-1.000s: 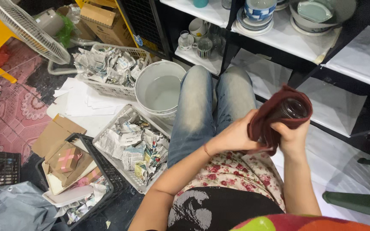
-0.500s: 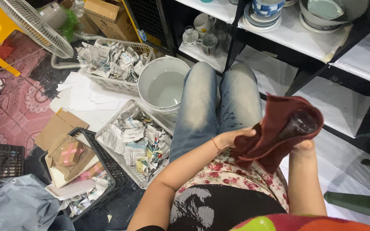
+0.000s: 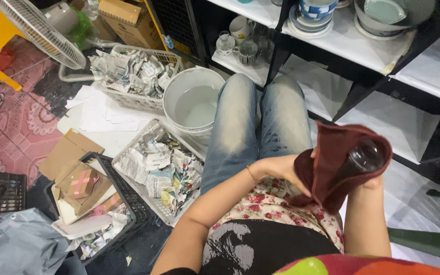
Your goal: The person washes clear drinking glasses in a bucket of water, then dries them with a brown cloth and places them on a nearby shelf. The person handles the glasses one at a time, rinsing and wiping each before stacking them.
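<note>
Both hands are squeezing 1 dark glass (image 3: 365, 155) inside a red cloth (image 3: 332, 168); left hand (image 3: 281, 170) is gripping cloth, right hand (image 3: 367, 183) is mostly hidden; glass may be slipping out and breaking.

Shop storeroom: crockery shelves (image 3: 332, 48), newspaper-filled baskets (image 3: 133, 76).

Both our forearms extend forward over the lap, elbows bent. Our left hand (image 3: 281, 170) is curled, fingers closed in a grasp, wrist slightly flexed inward. Our right hand (image 3: 370, 181) is mostly covered; only its wrist and heel show, so its grip cannot be confirmed.
</note>
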